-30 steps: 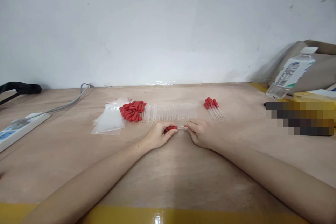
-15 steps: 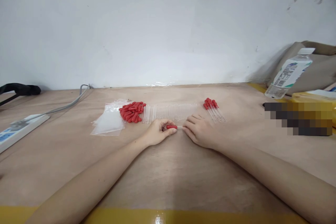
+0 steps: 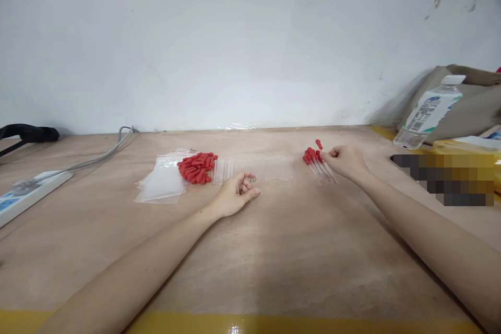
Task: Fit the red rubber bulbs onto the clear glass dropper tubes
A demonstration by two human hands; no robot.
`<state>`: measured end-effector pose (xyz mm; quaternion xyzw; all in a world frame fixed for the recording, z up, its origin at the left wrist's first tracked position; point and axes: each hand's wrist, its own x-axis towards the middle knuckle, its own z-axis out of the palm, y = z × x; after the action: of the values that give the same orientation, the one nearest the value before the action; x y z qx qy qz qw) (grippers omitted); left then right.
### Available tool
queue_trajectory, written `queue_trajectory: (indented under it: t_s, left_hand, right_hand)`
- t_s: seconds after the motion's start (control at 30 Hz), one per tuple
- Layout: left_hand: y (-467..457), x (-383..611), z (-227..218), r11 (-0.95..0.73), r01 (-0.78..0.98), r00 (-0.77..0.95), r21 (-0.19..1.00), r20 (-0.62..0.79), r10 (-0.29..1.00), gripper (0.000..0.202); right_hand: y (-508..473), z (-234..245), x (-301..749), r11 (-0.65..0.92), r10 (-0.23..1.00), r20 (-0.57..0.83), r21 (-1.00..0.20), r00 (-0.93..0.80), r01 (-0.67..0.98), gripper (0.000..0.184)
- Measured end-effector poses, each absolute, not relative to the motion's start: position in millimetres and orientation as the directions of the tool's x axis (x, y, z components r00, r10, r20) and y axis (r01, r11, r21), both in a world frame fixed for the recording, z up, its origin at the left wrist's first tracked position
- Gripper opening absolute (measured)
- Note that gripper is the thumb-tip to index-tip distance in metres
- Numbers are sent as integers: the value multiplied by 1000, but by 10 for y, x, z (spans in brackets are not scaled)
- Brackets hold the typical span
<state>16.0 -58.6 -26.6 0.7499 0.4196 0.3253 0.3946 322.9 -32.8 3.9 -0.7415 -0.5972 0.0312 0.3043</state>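
My right hand point(image 3: 344, 160) pinches a glass dropper point(image 3: 319, 144) whose red rubber bulb points up and away from the fingers. It is held beside a small bunch of red-topped droppers point(image 3: 319, 166) lying on the table. My left hand point(image 3: 237, 195) rests palm inward with its fingers loosely curled and apart, holding nothing. Just beyond it lies a row of clear glass tubes point(image 3: 260, 167), side by side. A heap of red rubber bulbs point(image 3: 198, 167) sits at the row's left end.
Clear plastic bags point(image 3: 162, 180) lie left of the bulbs. A white power strip point(image 3: 35, 193) with a grey cable is at far left. On the right stand a tilted water bottle point(image 3: 430, 112), a grey-brown bag point(image 3: 477, 96) and a yellow package point(image 3: 469, 148). A wall closes the back.
My right hand has moved right and away from me, carrying the dropper from my left hand to the bunch. My left hand has let go of the red bulb and opened.
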Motion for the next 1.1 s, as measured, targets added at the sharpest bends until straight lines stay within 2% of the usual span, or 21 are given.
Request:
queue_trajectory:
  t_s: [0.33,0.47,0.6,0.7,0.77,0.93,1.03,1.1]
  left_hand:
    - [-579,159,-276,-361,383,442,850,174,880,38]
    - [-586,162,-262,-370,390,450,843,176,876,38]
    - [-589,167,-260,-384,397,450,834,188,873,40]
    - [-594,170,-245,-375,389,454,841,179,873,38]
    - [-597,170,-232,-368,383,461,847,170,871,36]
    - [-619,187,-253,-388,377,460,841,194,867,36]
    - [-626,181,-254,-374,360,427,855,205,881,38]
    - [-599,126,-192,-381,407,409,830,207,889,34]
  right_hand:
    - [-308,-102,3271,-120,930,263,-441,256,889,24]
    - [-318,-84,3261,-119,917,301,-420,262,900,20]
    - [-360,-101,3114,-22,901,388,-406,194,913,17]
    - [-393,-147,2914,74,910,404,-380,94,922,20]
    - [-390,-171,2781,78,914,400,-349,73,934,23]
    - [-242,-157,2574,-16,952,296,-210,79,978,28]
    - [-99,-149,2530,-43,971,226,-175,82,984,25]
    - [-18,-154,2519,-37,975,211,-175,74,984,20]
